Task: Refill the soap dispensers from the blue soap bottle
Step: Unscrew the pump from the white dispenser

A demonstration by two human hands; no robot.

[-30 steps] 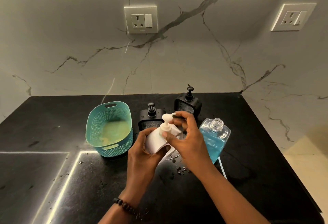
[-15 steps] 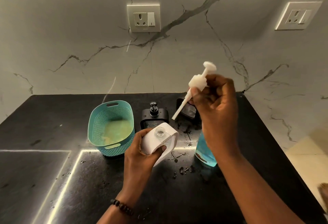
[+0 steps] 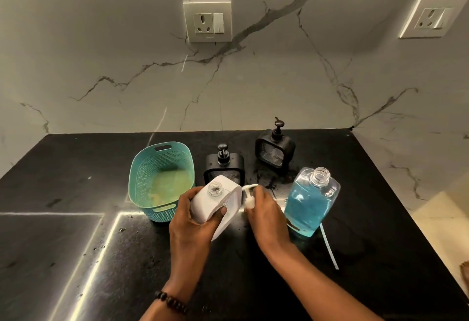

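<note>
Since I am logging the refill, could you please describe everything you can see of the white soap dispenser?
The white soap dispenser is a flat, rounded-corner container, plastic by its look, with a short clear threaded neck. Its pump is off, so the neck stands open. The left hand holds it tilted above the black counter, fingers around its body. It sits between the teal basket and the right hand, in front of a black dispenser. Its fill level cannot be seen.

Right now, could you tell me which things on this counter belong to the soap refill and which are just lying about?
For the job:
- white dispenser, opened, held by left hand
- white pump, under right hand
- blue soap bottle, uncapped
- two black dispensers

Lying about:
- teal basket
- loose white tube on the counter
- wall sockets
</note>
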